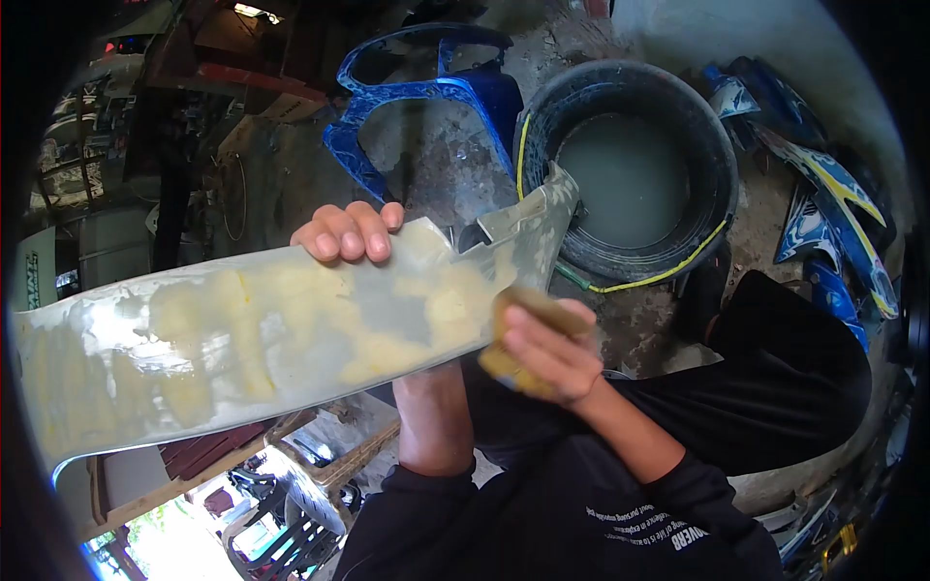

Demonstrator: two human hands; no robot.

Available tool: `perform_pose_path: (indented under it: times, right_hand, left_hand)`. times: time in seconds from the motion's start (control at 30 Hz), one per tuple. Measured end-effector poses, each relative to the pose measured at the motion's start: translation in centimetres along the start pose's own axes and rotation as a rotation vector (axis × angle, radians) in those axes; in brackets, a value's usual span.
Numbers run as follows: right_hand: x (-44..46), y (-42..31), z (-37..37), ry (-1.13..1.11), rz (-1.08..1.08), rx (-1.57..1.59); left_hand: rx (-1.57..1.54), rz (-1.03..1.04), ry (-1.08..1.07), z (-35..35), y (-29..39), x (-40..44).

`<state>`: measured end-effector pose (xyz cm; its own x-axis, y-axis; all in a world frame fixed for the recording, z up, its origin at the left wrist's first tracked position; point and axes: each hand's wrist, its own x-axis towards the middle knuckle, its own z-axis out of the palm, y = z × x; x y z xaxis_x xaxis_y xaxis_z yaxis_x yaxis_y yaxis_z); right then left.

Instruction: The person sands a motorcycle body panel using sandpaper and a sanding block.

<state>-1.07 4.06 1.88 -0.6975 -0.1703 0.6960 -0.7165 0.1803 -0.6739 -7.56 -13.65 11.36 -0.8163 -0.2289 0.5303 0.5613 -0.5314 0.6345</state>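
Note:
A long grey body panel (291,329), patched with cream-yellow filler, stretches across the view from the left edge to the tub, with a notched bracket end (523,228) at upper right. My left hand (347,232) reaches up behind it and hooks its fingers over the top edge; the thumb and palm are hidden. Close to the panel's lower right edge, my right hand (557,351) grips a folded yellow-brown sheet (518,376) that looks like sandpaper. Motion blurs that hand and the sheet, and the sheet appears to touch the panel.
Beyond the panel, a black tub (722,169) holds cloudy water. A blue plastic fairing frame (494,97) lies on the concrete floor (436,145) to its left. Several blue, white and yellow fairing pieces (823,194) rest at right. A wooden beam (184,484) is at lower left.

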Motion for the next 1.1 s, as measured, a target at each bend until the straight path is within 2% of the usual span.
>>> perform_pose_path:
  times: [0.1,0.2,0.23,0.3,0.37,0.53,0.6,0.7,0.73,0.9,0.97,1.0,1.03,1.1]
  right_hand:
    - [-1.5,0.7,-0.3,0.014,0.097,0.041]
    - [1.3,-1.6,-0.7,-0.031,-0.045,0.074]
    - [1.7,-2.6,-0.5,-0.019,0.012,0.107]
    - [1.4,-1.8,-0.6,-0.032,-0.016,0.045]
    - [-0.7,0.7,0.3,0.058,-0.023,0.004]
    - [-4.8,4.3,0.8,0.041,0.113,-0.084]
    - [-4.8,4.3,1.4,0.142,0.267,0.015]
    - [-3.7,2.0,1.3,0.207,0.354,0.13]
    - [-3.3,1.6,1.1,0.208,0.289,0.126]
    - [-2.5,0.4,0.4,0.193,0.253,0.202]
    - [-1.9,0.8,0.2,0.128,0.126,0.181]
    - [-2.4,0.9,0.5,0.08,0.214,0.114]
    - [-2.7,1.4,0.6,0.08,0.215,0.113]
    - [-2.2,2.6,0.8,0.115,0.471,0.106]
  left_hand:
    - [-0.005,0.005,0.044,0.2,-0.1,-0.3]
    - [0.018,0.015,0.047,0.8,-0.3,-0.4]
    - [0.019,0.01,0.048,0.8,-0.3,-0.3]
    - [0.011,-0.004,0.05,0.6,-0.2,-0.1]
    - [-0.009,-0.001,0.075,0.5,-0.2,-0.1]
    - [-0.025,0.004,0.131,0.8,-0.1,-0.5]
    - [0.011,-0.041,0.046,0.6,0.1,-0.3]
    - [-0.044,-0.014,0.097,0.9,-0.1,-0.2]
    - [-0.046,-0.016,0.097,0.5,0.0,-0.2]
    - [-0.044,-0.033,0.049,-0.1,0.2,-0.2]
    - [-0.051,-0.044,0.067,0.1,0.3,-0.2]
    - [-0.057,-0.053,0.083,0.1,0.4,-0.1]
    - [-0.057,-0.054,0.083,0.0,0.5,-0.1]
    - [-0.07,-0.053,0.052,-0.6,0.6,-0.2]
